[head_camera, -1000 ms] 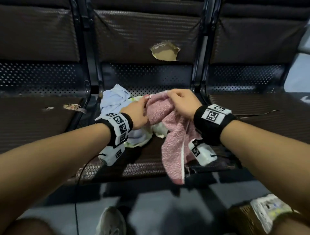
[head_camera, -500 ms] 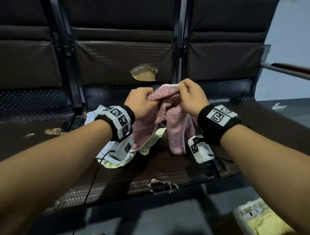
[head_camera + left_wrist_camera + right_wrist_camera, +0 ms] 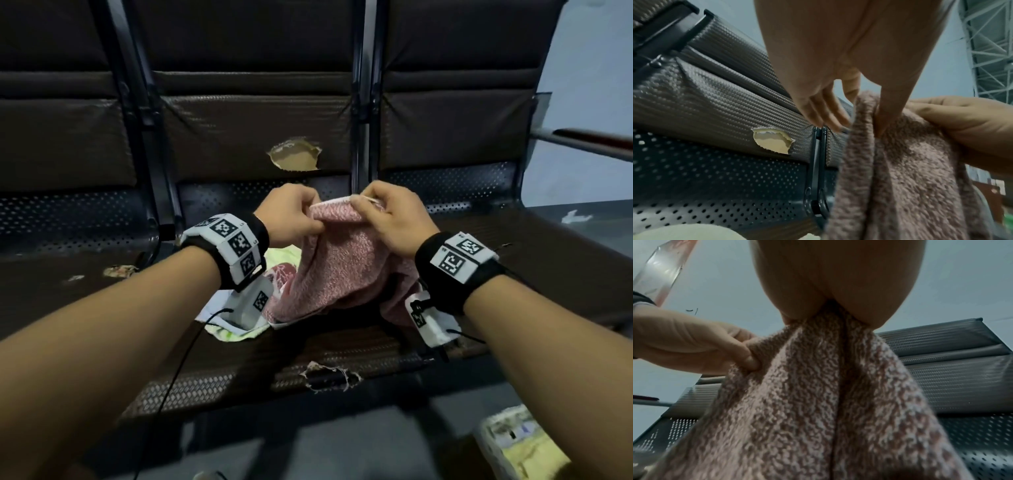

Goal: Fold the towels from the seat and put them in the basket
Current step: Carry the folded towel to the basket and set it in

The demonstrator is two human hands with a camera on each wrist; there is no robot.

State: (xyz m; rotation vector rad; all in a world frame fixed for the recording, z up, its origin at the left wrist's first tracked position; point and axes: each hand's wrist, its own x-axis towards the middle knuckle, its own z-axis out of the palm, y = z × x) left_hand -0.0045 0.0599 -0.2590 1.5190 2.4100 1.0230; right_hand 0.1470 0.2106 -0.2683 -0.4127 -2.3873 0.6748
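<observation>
A pink towel (image 3: pixel 337 270) hangs above the middle seat (image 3: pixel 342 349), held up by its top edge. My left hand (image 3: pixel 294 214) pinches that edge on the left, and my right hand (image 3: pixel 383 216) pinches it a short way to the right. In the left wrist view the left hand (image 3: pixel 869 113) has thumb and fingers closed on the pink towel (image 3: pixel 900 178). In the right wrist view the pink towel (image 3: pixel 818 402) drops from the right hand (image 3: pixel 828 311). More towels, pale yellow and white (image 3: pixel 239 329), lie on the seat under my left wrist. The basket (image 3: pixel 534 452) shows at the lower right, with cloth in it.
The seats form a dark row with perforated metal backs. A torn hole (image 3: pixel 296 159) shows in the middle backrest and another tear (image 3: pixel 329 375) at the seat's front edge. A rail (image 3: pixel 589 140) runs at the right. The grey floor (image 3: pixel 342 452) lies below.
Both hands have lifted the pink towel off the seat and now hold its top edge stretched between them. The view has shifted left, so the seats sit further right.
</observation>
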